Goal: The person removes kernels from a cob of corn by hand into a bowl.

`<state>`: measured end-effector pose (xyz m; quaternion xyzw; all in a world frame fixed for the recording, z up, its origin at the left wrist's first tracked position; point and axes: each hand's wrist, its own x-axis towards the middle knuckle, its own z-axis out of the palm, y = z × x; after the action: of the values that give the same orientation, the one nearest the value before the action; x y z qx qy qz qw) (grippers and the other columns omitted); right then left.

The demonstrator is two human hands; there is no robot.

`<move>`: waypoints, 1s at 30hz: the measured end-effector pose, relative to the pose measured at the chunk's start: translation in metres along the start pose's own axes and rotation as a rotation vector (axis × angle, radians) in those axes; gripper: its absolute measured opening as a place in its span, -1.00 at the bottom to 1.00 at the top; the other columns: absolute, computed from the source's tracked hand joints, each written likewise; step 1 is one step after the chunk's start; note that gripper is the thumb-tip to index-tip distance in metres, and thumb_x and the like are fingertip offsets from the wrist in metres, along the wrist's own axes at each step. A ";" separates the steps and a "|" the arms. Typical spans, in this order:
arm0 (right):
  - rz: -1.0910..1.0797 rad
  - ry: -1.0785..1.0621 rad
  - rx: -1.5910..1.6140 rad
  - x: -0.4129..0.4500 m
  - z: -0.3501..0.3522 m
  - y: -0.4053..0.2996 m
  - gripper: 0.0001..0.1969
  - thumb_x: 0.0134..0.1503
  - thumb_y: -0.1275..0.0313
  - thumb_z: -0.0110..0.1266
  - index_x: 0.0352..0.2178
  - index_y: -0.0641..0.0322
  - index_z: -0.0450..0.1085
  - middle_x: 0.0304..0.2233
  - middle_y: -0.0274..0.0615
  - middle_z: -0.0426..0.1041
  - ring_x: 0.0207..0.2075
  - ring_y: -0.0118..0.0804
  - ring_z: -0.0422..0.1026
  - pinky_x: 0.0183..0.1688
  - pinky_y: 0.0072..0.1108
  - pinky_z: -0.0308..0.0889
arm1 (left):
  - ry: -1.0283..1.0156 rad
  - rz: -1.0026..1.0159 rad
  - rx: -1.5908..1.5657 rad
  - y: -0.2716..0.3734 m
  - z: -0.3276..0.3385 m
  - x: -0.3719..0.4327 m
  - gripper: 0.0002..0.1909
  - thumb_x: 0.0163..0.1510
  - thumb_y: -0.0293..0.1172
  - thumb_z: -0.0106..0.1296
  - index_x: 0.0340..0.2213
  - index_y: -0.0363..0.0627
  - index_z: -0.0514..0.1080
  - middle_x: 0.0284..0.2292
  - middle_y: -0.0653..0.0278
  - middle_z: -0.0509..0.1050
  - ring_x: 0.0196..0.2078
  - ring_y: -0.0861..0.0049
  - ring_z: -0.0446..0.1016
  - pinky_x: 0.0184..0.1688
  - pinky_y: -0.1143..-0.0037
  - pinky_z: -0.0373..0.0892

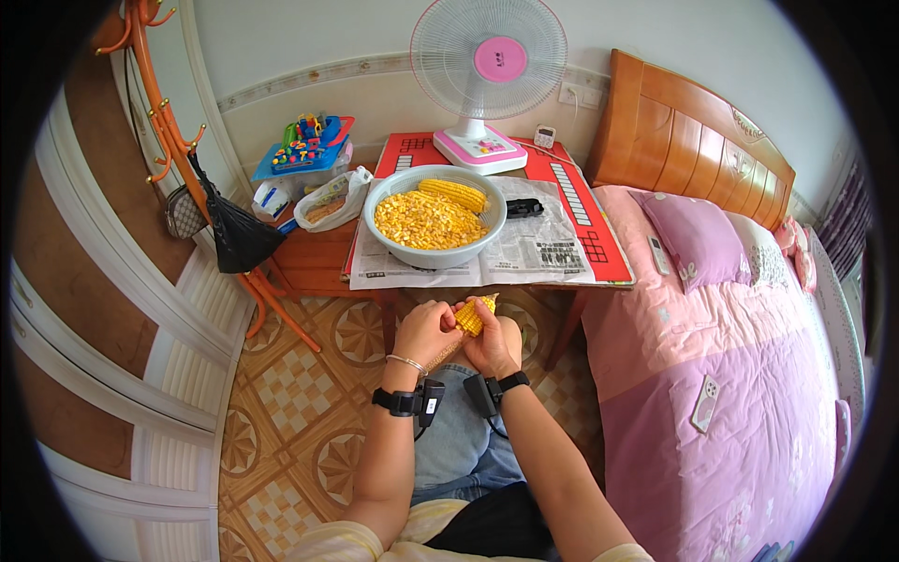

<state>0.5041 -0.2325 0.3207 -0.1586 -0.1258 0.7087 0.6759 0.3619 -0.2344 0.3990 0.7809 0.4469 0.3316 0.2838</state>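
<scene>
A yellow corn cob (475, 317) is held over my lap, in front of the table edge. Its upper part still carries kernels, while the lower end (442, 356) looks stripped and tan. My right hand (493, 345) wraps around the cob from the right, thumb along its side. From the left, my left hand (425, 330) has its fingers pressed against the kernels. Beyond both hands, a pale blue plastic basin (437, 260) contains loose corn kernels (425, 223) and whole corn cobs (453, 193) at its back right.
Newspaper (520, 242) lies under the basin on the red-topped table (609, 256). A black object (525, 208) is right of the basin, a pink-and-white fan (481, 147) behind. A coat rack (184, 165) stands left; a bed (723, 351) is at right.
</scene>
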 end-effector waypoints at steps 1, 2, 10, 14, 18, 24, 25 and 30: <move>0.001 0.001 -0.004 0.000 0.000 0.000 -0.80 0.14 0.34 0.02 -0.23 0.15 0.30 -0.31 -0.16 0.43 -0.19 -0.24 0.40 -0.06 -0.45 0.33 | 0.025 0.034 0.085 0.004 -0.001 0.000 -0.79 -0.22 -0.38 0.19 -0.56 -0.18 0.36 -0.54 0.22 0.40 -0.45 0.31 0.42 -0.38 0.41 0.36; 0.001 0.002 -0.003 0.000 0.000 0.000 -0.80 0.14 0.34 0.02 -0.23 0.15 0.30 -0.31 -0.16 0.43 -0.19 -0.24 0.40 -0.06 -0.45 0.33 | 0.050 0.069 0.171 0.007 0.000 0.001 -0.78 -0.22 -0.39 0.20 -0.56 -0.19 0.36 -0.55 0.24 0.38 -0.46 0.34 0.42 -0.37 0.42 0.37; -0.001 -0.002 -0.003 0.000 0.002 -0.001 -0.80 0.13 0.34 0.03 -0.24 0.14 0.31 -0.31 -0.17 0.44 -0.22 -0.27 0.41 -0.09 -0.45 0.34 | 0.080 0.129 0.296 0.012 -0.001 0.001 -0.85 -0.18 -0.40 0.13 -0.60 -0.15 0.36 -0.56 0.21 0.37 -0.41 0.26 0.41 -0.38 0.35 0.35; -0.005 -0.014 0.005 0.001 0.000 0.000 -0.82 0.12 0.35 0.03 -0.25 0.14 0.32 -0.32 -0.18 0.44 -0.23 -0.27 0.41 -0.09 -0.46 0.34 | 0.067 0.140 0.330 0.012 -0.001 0.002 -0.89 -0.13 -0.41 0.07 -0.60 -0.15 0.37 -0.55 0.20 0.37 -0.41 0.25 0.41 -0.37 0.34 0.34; 0.005 -0.011 0.014 0.003 -0.003 -0.002 -0.83 0.13 0.35 0.03 -0.26 0.14 0.32 -0.33 -0.19 0.45 -0.22 -0.28 0.42 -0.09 -0.46 0.35 | 0.087 0.159 0.343 0.011 0.002 0.003 -0.90 -0.12 -0.42 0.06 -0.57 -0.17 0.38 -0.54 0.18 0.37 -0.40 0.23 0.41 -0.37 0.32 0.35; 0.006 0.001 0.023 0.003 -0.002 -0.002 -0.83 0.13 0.36 0.02 -0.26 0.16 0.32 -0.33 -0.17 0.44 -0.22 -0.24 0.42 -0.07 -0.43 0.34 | 0.079 0.151 0.322 0.008 -0.002 0.002 -0.90 -0.08 -0.42 0.04 -0.53 -0.19 0.38 -0.52 0.15 0.38 -0.41 0.18 0.41 -0.37 0.29 0.35; 0.006 0.006 0.030 0.001 0.001 -0.001 -0.84 0.13 0.37 0.02 -0.26 0.16 0.32 -0.33 -0.16 0.44 -0.22 -0.22 0.42 -0.06 -0.40 0.33 | 0.073 0.113 0.287 0.006 -0.006 0.001 -0.90 -0.07 -0.41 0.03 -0.53 -0.17 0.39 -0.52 0.17 0.39 -0.41 0.18 0.42 -0.37 0.29 0.35; -0.009 -0.060 0.039 -0.005 0.012 -0.004 -0.85 0.12 0.37 0.02 -0.30 0.20 0.31 -0.35 -0.14 0.42 -0.24 -0.18 0.41 0.03 -0.26 0.29 | 0.190 0.108 0.218 0.002 -0.038 0.030 -0.84 -0.02 -0.33 0.04 -0.54 -0.14 0.38 -0.51 0.17 0.43 -0.42 0.18 0.42 -0.39 0.29 0.34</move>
<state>0.5033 -0.2366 0.3340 -0.1235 -0.1328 0.7125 0.6778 0.3454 -0.2037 0.4320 0.7952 0.4624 0.3681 0.1354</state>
